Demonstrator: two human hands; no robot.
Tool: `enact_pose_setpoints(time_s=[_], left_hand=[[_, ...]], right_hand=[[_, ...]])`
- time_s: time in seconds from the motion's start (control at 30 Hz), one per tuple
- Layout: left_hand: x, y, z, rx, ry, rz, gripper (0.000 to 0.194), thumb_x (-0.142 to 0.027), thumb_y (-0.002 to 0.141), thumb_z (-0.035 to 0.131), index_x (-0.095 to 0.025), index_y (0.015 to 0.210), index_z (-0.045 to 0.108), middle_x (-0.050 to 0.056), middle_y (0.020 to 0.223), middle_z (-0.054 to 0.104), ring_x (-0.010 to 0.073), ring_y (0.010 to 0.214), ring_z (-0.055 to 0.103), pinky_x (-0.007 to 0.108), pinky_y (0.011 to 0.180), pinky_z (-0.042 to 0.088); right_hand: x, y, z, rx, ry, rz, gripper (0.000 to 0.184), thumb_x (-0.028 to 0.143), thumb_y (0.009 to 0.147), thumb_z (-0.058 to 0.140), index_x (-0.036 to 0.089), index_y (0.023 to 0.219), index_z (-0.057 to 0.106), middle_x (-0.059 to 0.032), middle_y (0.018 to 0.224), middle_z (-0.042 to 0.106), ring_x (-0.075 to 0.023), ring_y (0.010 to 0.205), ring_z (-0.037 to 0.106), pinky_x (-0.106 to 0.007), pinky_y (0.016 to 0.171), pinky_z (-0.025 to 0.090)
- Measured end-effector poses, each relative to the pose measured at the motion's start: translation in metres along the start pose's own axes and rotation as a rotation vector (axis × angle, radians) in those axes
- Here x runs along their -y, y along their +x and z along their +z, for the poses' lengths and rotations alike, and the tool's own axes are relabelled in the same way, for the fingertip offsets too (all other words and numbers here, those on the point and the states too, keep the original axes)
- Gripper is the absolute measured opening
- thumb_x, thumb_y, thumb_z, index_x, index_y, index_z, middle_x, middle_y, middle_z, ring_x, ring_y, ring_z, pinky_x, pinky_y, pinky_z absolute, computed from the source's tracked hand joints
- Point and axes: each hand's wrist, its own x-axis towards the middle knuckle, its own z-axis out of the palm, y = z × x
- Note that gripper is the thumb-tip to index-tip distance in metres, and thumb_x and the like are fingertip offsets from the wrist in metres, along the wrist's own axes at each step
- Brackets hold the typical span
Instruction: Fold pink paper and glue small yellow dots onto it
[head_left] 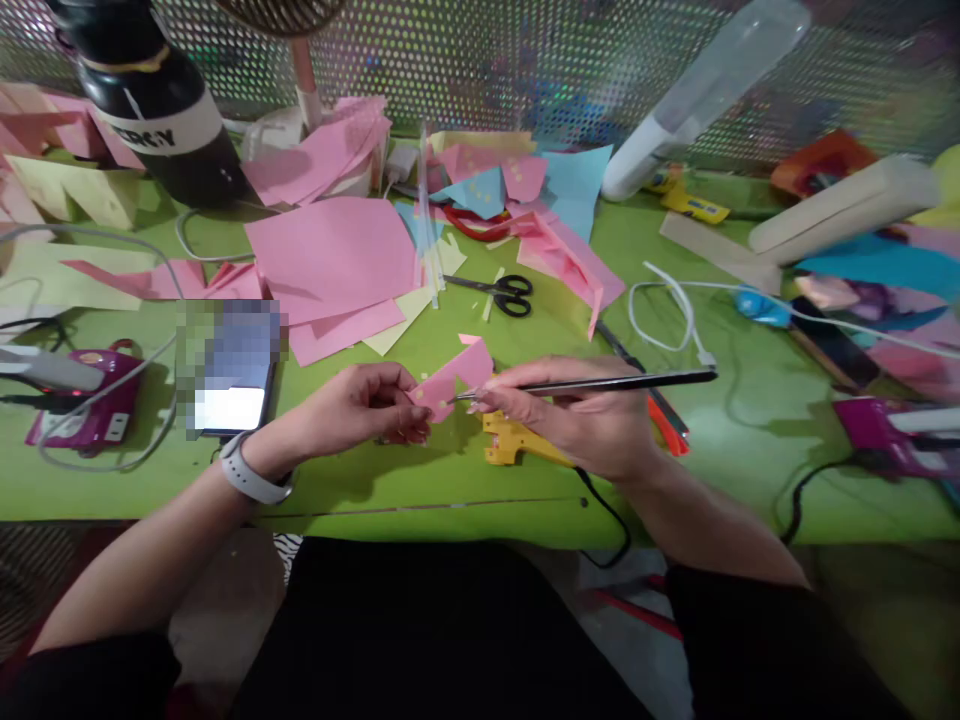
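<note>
1. Left hand (379, 402): thumb and fingers pinched together on the near left end of a pink paper piece (474, 370); white watch strap (255, 475) around the wrist.
2. Right hand (577, 410): fingers clamped in a pen-like grip on a slim black tool (637, 382), fine tip directed left at the paper; contact between tip and paper not certain.
3. Pink paper piece: between the two hands, above the front of the green tabletop (345, 485), with small yellow spots near the left fingertips.
4. Partly beneath the right hand: yellow glue gun (517, 440); just right of the wrist, a red-and-black cutter (666, 420).
5. Beyond the hands: black scissors (512, 296), handles to the right; pink sheets (330, 250), overlapping, to the left.
6. Farther left: smartphone (238, 370), display blurred; purple power strip (94, 400) with plugs inserted; black bottle (161, 110) behind.
7. Farther right: looped white cable (679, 310).
8. At the rear: perforated screen (480, 70).
</note>
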Motion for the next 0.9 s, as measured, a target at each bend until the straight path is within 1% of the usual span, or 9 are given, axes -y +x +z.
enact_pose_setpoints(time_s=[0.13,0.27,0.43,0.6,0.7,0.77,0.8,0.83,0.9], left_hand=[[0.001,-0.002,0.003,0.000,-0.060,0.009,0.026,-0.032,0.082,0.075,-0.012,0.088,0.059,0.009,0.084,0.076,0.0181,0.077,0.074,0.029,0.070,0.060],[-0.001,-0.005,0.005,-0.001,-0.114,0.020,0.023,-0.024,0.078,0.077,-0.012,0.089,0.061,0.009,0.083,0.076,0.0189,0.080,0.075,0.030,0.075,0.060],[0.003,-0.011,0.007,-0.065,-0.207,-0.006,0.023,-0.020,0.077,0.078,-0.012,0.089,0.060,0.009,0.082,0.077,0.0185,0.080,0.075,0.028,0.075,0.060],[0.012,-0.023,0.006,-0.140,-0.254,0.018,0.024,-0.022,0.077,0.079,-0.011,0.086,0.061,0.007,0.078,0.076,0.0172,0.078,0.075,0.028,0.074,0.060],[0.018,-0.028,0.004,-0.184,-0.299,0.057,0.024,-0.023,0.078,0.078,-0.011,0.088,0.060,0.007,0.080,0.076,0.0176,0.078,0.075,0.030,0.075,0.061],[0.023,-0.026,0.003,-0.203,-0.311,0.070,0.022,-0.022,0.079,0.076,-0.011,0.088,0.059,0.008,0.081,0.075,0.0175,0.077,0.074,0.031,0.075,0.061],[0.025,-0.024,0.002,-0.210,-0.299,0.071,0.020,-0.021,0.080,0.075,-0.012,0.089,0.059,0.008,0.081,0.075,0.0171,0.076,0.074,0.031,0.075,0.061],[0.028,-0.021,0.002,-0.206,-0.269,0.067,0.018,-0.020,0.081,0.073,-0.011,0.088,0.059,0.008,0.080,0.074,0.0165,0.074,0.073,0.031,0.074,0.060],[0.036,-0.015,0.002,-0.215,-0.150,0.095,0.012,-0.018,0.082,0.069,-0.012,0.088,0.061,0.007,0.082,0.072,0.0158,0.076,0.071,0.033,0.078,0.059]], right_hand=[[0.000,0.001,0.004,0.048,-0.015,-0.048,0.008,0.027,0.085,0.071,0.023,0.082,0.077,0.0007,0.076,0.077,-0.0138,0.062,0.071,-0.025,0.055,0.057],[-0.001,0.000,0.007,0.046,0.001,-0.049,0.006,0.025,0.084,0.072,0.023,0.081,0.076,0.0012,0.074,0.076,-0.0131,0.061,0.070,-0.024,0.055,0.056],[0.001,-0.001,0.014,0.124,-0.033,0.006,0.010,0.029,0.085,0.071,0.022,0.081,0.077,0.0006,0.068,0.075,-0.0132,0.056,0.067,-0.024,0.050,0.052],[0.005,-0.006,0.020,0.118,-0.012,-0.041,0.005,0.029,0.084,0.073,0.024,0.084,0.075,0.0007,0.074,0.076,-0.0137,0.058,0.068,-0.025,0.051,0.053],[0.011,-0.007,0.022,0.009,-0.072,-0.190,0.007,0.025,0.086,0.070,0.026,0.092,0.073,-0.0015,0.090,0.077,-0.0183,0.079,0.073,-0.031,0.069,0.058],[0.017,-0.002,0.026,-0.071,-0.180,-0.358,0.006,0.024,0.090,0.064,0.025,0.090,0.070,-0.0045,0.101,0.075,-0.0231,0.101,0.070,-0.040,0.088,0.055],[0.020,0.002,0.030,-0.070,-0.231,-0.423,0.009,0.023,0.092,0.060,0.024,0.091,0.069,-0.0057,0.103,0.074,-0.0243,0.106,0.068,-0.043,0.094,0.051],[0.022,0.007,0.035,-0.034,-0.277,-0.468,0.012,0.023,0.094,0.056,0.023,0.092,0.068,-0.0066,0.102,0.074,-0.0247,0.107,0.067,-0.045,0.097,0.049],[0.027,0.021,0.051,0.138,-0.347,-0.500,0.019,0.022,0.097,0.050,0.019,0.104,0.067,-0.0068,0.094,0.073,-0.0217,0.092,0.068,-0.043,0.091,0.050]])
